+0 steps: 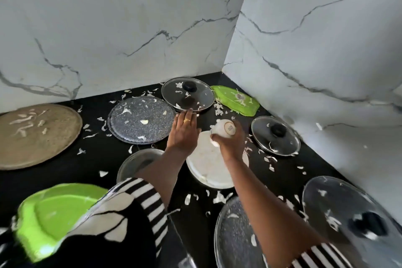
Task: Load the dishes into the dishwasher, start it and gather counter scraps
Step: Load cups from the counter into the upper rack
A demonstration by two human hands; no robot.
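My right hand (231, 141) grips a small white bowl (225, 129), tipped with its base facing up, above a round white plate (206, 169) on the black counter (87, 165). My left hand (183, 131) reaches forward with straight fingers, its fingertips touching the rim of a glass lid (188, 94) with a black knob. A steel bowl (139, 162) sits partly hidden under my left forearm. White vegetable scraps (219, 198) lie scattered over the counter and dishes.
A speckled grey plate (141, 122) and a tan round plate (32, 135) lie left. Green plates sit at the back (236, 99) and front left (56, 209). Two more glass lids (275, 135) (348, 220) and a speckled plate (237, 233) are right. Marble walls close the corner.
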